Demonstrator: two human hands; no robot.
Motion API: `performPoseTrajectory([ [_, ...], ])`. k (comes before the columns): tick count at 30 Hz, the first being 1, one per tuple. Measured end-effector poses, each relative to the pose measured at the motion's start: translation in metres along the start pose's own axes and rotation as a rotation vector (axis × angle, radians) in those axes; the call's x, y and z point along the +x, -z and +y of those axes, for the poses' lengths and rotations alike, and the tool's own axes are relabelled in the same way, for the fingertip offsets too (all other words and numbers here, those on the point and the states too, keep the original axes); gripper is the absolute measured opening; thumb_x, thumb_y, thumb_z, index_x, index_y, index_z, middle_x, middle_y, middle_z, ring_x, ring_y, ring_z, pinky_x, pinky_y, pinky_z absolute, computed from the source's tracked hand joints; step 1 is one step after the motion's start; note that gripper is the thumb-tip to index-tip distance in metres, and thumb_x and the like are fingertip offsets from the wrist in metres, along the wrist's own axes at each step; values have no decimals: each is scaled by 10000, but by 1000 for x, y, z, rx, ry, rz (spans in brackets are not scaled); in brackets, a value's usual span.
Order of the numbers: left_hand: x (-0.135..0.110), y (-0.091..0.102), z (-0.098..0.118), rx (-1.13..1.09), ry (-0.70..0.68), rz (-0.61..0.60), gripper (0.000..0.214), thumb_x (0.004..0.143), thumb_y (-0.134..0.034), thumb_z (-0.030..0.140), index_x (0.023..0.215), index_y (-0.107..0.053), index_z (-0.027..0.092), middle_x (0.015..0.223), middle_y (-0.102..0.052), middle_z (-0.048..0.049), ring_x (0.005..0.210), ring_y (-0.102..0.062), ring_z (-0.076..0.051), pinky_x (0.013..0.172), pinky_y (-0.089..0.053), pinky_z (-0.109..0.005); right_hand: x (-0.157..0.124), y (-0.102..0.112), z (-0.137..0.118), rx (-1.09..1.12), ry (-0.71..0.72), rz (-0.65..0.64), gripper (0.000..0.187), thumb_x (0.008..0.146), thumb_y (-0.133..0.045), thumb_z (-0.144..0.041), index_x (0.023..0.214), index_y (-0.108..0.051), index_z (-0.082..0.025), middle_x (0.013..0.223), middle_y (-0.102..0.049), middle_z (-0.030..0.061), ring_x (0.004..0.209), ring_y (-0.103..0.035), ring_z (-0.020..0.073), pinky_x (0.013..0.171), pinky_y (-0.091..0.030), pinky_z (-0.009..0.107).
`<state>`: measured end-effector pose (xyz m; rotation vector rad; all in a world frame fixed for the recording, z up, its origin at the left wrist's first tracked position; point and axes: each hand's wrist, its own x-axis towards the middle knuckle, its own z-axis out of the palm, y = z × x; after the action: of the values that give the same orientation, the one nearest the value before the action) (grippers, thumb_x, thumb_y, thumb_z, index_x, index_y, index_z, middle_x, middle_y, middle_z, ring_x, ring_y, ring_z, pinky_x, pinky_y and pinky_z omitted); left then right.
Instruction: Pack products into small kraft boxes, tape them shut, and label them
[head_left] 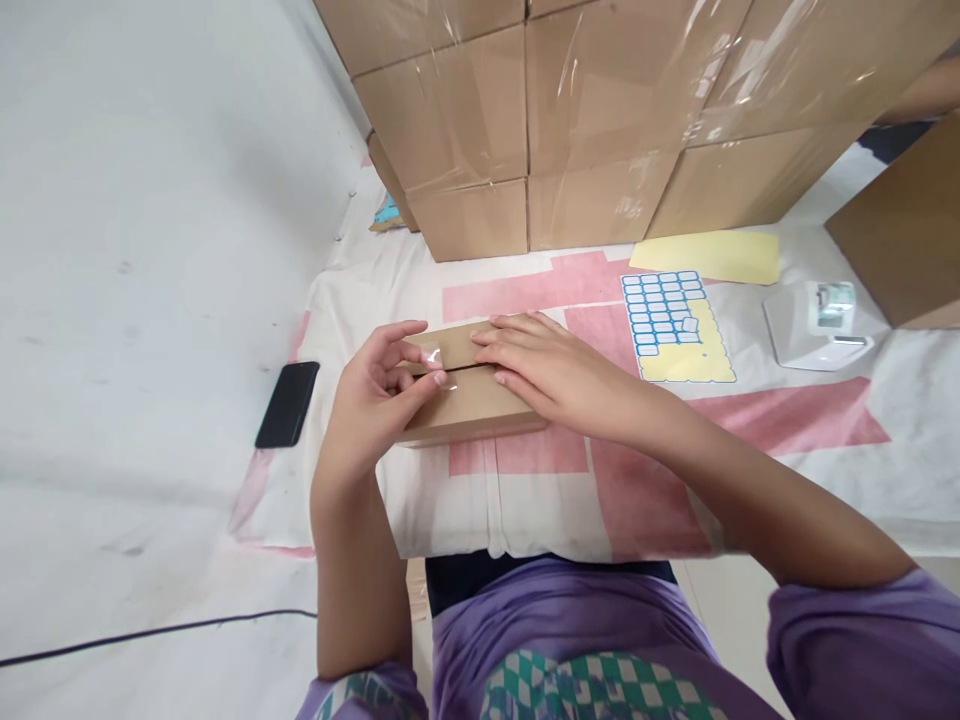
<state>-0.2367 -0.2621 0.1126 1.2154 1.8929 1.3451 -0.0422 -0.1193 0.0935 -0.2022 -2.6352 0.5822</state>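
A small brown cardboard box lies on the cloth-covered table in front of me, a dark seam running between its top flaps. At the left end of that seam, my left hand pinches a short piece of clear tape between thumb and finger. The tape's lower part seems to touch the box top. My right hand lies flat over the right part of the box, fingers stretched out across the flaps.
Large taped cartons are stacked at the back. To the right are a sheet of blue-edged labels, a yellow sheet, a white tape dispenser and another carton. A black phone lies left, beside the white wall.
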Motion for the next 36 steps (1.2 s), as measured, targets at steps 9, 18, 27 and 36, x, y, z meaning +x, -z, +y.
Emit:
performPoseTrajectory([
  [9, -1, -4, -4, 164, -31, -30, 549, 824, -776, 319, 1345, -602, 312, 1032, -677, 0, 545, -464, -54, 553, -439, -224, 0, -1, 2, 20, -5, -2, 330, 1051, -457, -216, 1286, -688, -227, 1462, -637, 104, 1423, -510, 312, 1175, -395, 617],
  [18, -2, -3, -3, 234, -47, -49, 580, 853, -747, 336, 1405, -573, 337, 1110, -679, -11, 547, -480, -56, 558, -448, -232, 0, 0, 1, 48, -22, -11, 340, 1047, -465, -218, 1301, -690, -246, 1465, -636, 99, 1431, -502, 314, 1180, -386, 629],
  [27, -3, -2, -2, 251, -49, -62, 614, 866, -737, 330, 1444, -532, 361, 1304, -687, -27, 554, -495, -55, 614, -487, -259, 1, 2, 2, 22, -20, -36, 333, 1053, -457, -234, 1298, -682, -220, 1470, -631, 102, 1441, -490, 319, 1188, -382, 618],
  [36, 2, -6, -1, 282, -32, 19, 516, 873, -706, 320, 1376, -593, 317, 1054, -704, -3, 570, -524, -79, 602, -452, -259, 1, 1, 4, 23, -6, -29, 327, 1053, -455, -238, 1283, -689, -243, 1458, -641, 85, 1429, -506, 312, 1180, -389, 608],
])
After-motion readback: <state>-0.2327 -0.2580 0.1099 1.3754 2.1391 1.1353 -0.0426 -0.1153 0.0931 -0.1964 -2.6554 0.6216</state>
